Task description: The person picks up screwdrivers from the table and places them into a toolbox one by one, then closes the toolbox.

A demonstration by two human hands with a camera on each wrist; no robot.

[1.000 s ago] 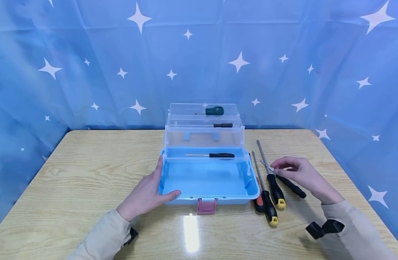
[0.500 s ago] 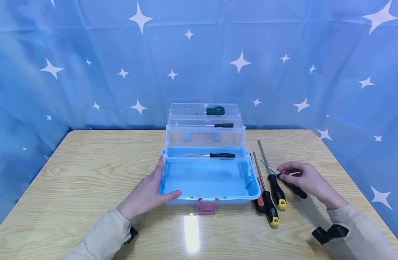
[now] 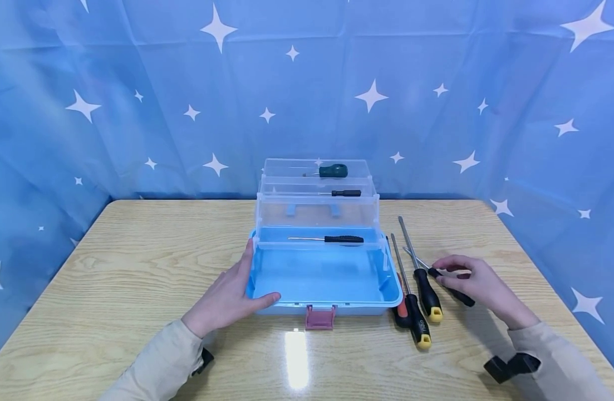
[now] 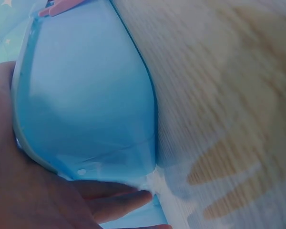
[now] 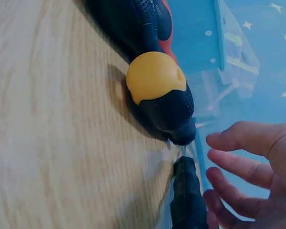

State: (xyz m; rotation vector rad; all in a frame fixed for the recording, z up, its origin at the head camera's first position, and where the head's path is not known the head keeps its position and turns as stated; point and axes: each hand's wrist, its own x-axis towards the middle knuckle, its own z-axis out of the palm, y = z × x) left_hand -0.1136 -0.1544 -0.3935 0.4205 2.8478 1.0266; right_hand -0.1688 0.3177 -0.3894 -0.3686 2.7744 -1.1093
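Observation:
My left hand rests around the front left corner of an open blue toolbox, fingers straight along its side and thumb at the front rim. That corner is close up in the left wrist view. My right hand hovers at a black-handled screwdriver on the table, fingers bent loosely. The right wrist view shows a gap between thumb and fingertips and this black handle. Beside it lie two black and yellow screwdrivers, one nearer the hand, the other nearer the box.
A red and black screwdriver lies against the box's right side. Clear stepped trays at the back hold a green-handled screwdriver and two black-handled ones, upper and lower. A pink latch hangs in front.
My right hand has moved right and nearer me, from the black-handled screwdriver's shaft to its handle. The screwdriver has stayed in place. My left hand has kept its place on the toolbox.

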